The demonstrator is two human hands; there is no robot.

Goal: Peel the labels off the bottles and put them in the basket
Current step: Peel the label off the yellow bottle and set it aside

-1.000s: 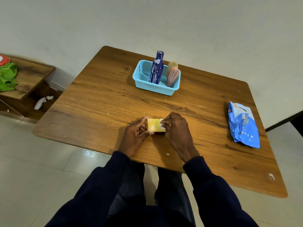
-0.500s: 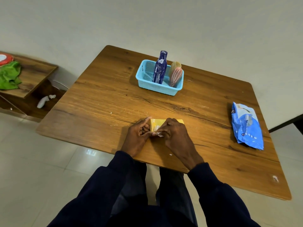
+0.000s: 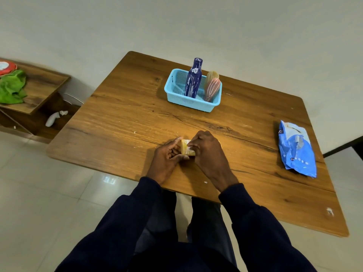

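A yellow bottle lies on the wooden table near its front edge, mostly hidden between my hands. My left hand grips its left end. My right hand covers its right side, and its fingers pinch a whitish bit of label on the bottle. At the back of the table stands a light blue basket. In it are a dark blue bottle standing upright, a pink ribbed bottle and a tan ribbed bottle behind it.
A blue plastic packet lies at the table's right side. Small white scraps dot the tabletop, one of them near my right wrist. To the left, a low wooden shelf holds a green cloth.
My right hand has moved over more of the yellow bottle, so less of it shows. The bottle has turned between my hands. The camera view has shifted slightly.
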